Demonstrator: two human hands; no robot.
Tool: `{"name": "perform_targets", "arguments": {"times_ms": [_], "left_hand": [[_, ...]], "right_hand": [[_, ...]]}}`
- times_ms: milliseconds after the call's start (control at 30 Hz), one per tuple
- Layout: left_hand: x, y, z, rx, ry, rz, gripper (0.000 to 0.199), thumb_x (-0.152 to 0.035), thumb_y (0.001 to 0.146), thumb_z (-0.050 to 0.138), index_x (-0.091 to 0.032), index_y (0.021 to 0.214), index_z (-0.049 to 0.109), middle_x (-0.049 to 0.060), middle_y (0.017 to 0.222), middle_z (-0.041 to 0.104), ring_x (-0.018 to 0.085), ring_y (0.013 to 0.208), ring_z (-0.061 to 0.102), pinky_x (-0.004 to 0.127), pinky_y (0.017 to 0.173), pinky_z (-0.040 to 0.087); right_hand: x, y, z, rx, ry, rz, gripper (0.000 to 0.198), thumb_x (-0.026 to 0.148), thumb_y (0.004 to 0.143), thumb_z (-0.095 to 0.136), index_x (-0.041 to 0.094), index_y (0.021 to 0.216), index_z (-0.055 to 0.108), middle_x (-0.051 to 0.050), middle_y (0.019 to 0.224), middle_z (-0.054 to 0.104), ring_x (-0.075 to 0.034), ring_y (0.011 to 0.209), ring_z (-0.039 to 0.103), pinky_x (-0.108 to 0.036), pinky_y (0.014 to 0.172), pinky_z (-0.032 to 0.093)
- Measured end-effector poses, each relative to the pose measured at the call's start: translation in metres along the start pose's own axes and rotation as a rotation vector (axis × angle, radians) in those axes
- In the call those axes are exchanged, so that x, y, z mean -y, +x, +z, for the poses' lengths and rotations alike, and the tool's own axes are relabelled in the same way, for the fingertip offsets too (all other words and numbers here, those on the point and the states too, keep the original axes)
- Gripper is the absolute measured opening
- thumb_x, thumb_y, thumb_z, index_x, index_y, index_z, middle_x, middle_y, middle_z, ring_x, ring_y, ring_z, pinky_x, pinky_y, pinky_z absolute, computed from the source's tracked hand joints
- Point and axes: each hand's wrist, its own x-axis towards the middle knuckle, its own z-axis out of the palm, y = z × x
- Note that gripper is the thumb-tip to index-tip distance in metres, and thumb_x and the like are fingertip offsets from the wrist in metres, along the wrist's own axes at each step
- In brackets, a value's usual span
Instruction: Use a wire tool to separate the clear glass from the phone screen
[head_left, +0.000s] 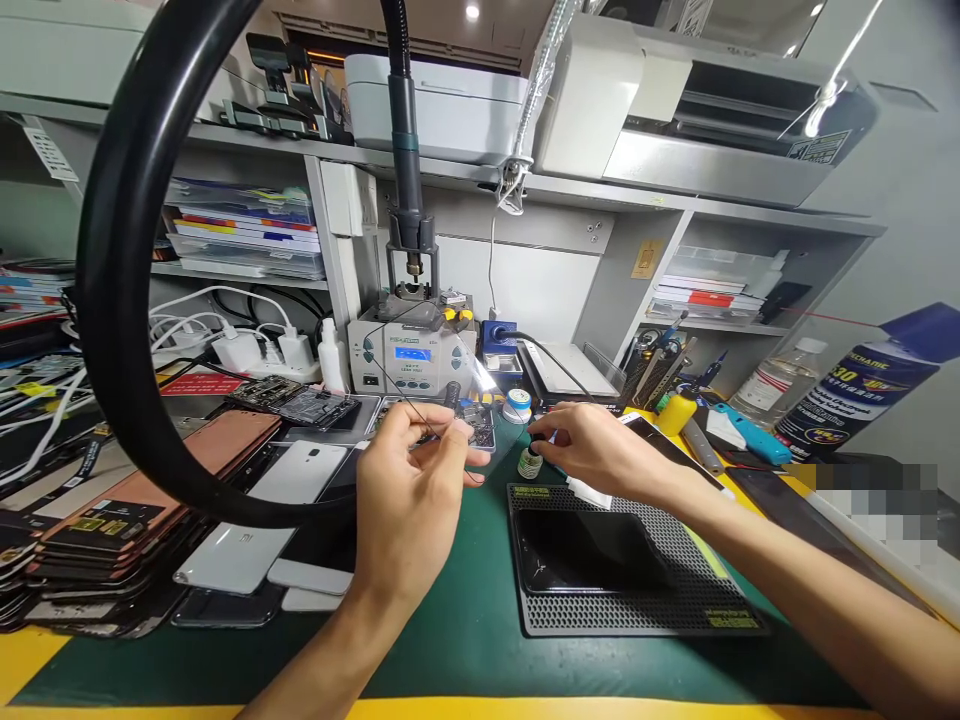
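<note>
My left hand (420,470) is raised over the left part of the green mat, thumb and fingers pinched together. A thin dark strand-like piece (409,402) runs out from between its fingers; its exact kind is unclear. My right hand (592,445) grips the black cap of a small bottle (529,462) with a pale label, upright on the mat. Behind the bottle is a small round tub (518,403) with a white and blue lid. A phone with a dark screen (592,552) lies on a perforated grey pad (645,618), below my right forearm.
Phone parts (150,500) are stacked at the left, beside white phone backs (240,535). A black ring (112,250) arches across the upper left. At the back stands a rework station (409,355). A spray can (862,380) and a clear bottle (780,375) stand at the right.
</note>
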Motion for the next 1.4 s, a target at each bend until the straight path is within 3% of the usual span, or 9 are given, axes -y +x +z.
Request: {"name": "perform_targets", "arguments": {"times_ms": [267, 500, 800, 1033, 1133, 1267, 1400], "left_hand": [[-0.001, 0.0, 0.0, 0.007, 0.005, 0.002, 0.019, -0.032, 0.089, 0.072, -0.019, 0.093, 0.059, 0.002, 0.085, 0.07, 0.021, 0.07, 0.077, 0.028, 0.053, 0.066], [0.002, 0.001, 0.001, -0.004, -0.01, 0.015, 0.019, -0.033, 0.087, 0.073, -0.019, 0.092, 0.061, 0.002, 0.082, 0.072, 0.022, 0.069, 0.077, 0.03, 0.052, 0.066], [0.005, 0.001, 0.0, 0.003, -0.03, -0.037, 0.022, -0.035, 0.086, 0.075, -0.019, 0.093, 0.061, 0.002, 0.079, 0.074, 0.024, 0.072, 0.078, 0.032, 0.056, 0.066], [0.006, 0.002, 0.002, 0.059, -0.14, -0.128, 0.026, -0.034, 0.084, 0.078, -0.018, 0.094, 0.061, 0.002, 0.078, 0.074, 0.022, 0.068, 0.078, 0.032, 0.063, 0.066], [0.005, 0.0, 0.002, 0.07, -0.141, -0.132, 0.026, -0.035, 0.084, 0.078, -0.017, 0.095, 0.062, 0.002, 0.078, 0.075, 0.023, 0.069, 0.078, 0.033, 0.065, 0.066], [0.002, -0.003, 0.003, 0.041, -0.105, -0.095, 0.028, -0.038, 0.084, 0.079, -0.018, 0.094, 0.062, 0.002, 0.076, 0.075, 0.024, 0.07, 0.078, 0.033, 0.063, 0.066], [0.001, -0.006, 0.003, 0.034, -0.043, -0.046, 0.027, -0.04, 0.087, 0.077, -0.019, 0.096, 0.062, 0.002, 0.077, 0.076, 0.023, 0.071, 0.078, 0.032, 0.066, 0.067]], "right_hand": [[0.003, -0.003, -0.009, -0.03, 0.083, 0.078, 0.028, 0.028, 0.09, 0.061, 0.017, 0.107, 0.081, -0.007, 0.088, 0.077, -0.02, 0.073, 0.065, -0.029, 0.064, 0.044], [-0.009, -0.012, -0.01, -0.06, 0.294, 0.217, 0.023, 0.036, 0.086, 0.067, 0.019, 0.098, 0.079, -0.003, 0.075, 0.074, -0.019, 0.066, 0.066, -0.029, 0.061, 0.046], [-0.033, -0.024, 0.0, -0.114, 0.804, 0.378, 0.034, 0.047, 0.084, 0.075, 0.016, 0.099, 0.073, -0.002, 0.065, 0.071, -0.015, 0.056, 0.063, -0.027, 0.056, 0.048], [-0.022, -0.038, 0.0, -0.081, 1.295, 0.355, 0.032, 0.042, 0.077, 0.082, 0.016, 0.087, 0.067, -0.006, 0.084, 0.073, -0.013, 0.061, 0.066, -0.027, 0.059, 0.052], [-0.014, -0.045, 0.004, -0.086, 1.413, 0.313, 0.03, 0.04, 0.077, 0.083, 0.017, 0.085, 0.066, -0.003, 0.078, 0.071, -0.013, 0.06, 0.066, -0.026, 0.058, 0.052], [0.0, -0.059, 0.01, -0.175, 1.357, 0.211, 0.025, 0.037, 0.08, 0.085, 0.019, 0.086, 0.067, 0.0, 0.063, 0.07, -0.014, 0.06, 0.068, -0.025, 0.062, 0.055], [0.013, -0.071, 0.017, -0.362, 1.044, 0.133, 0.018, 0.036, 0.085, 0.081, 0.021, 0.088, 0.071, -0.003, 0.075, 0.075, -0.016, 0.067, 0.071, -0.026, 0.064, 0.058]]}}
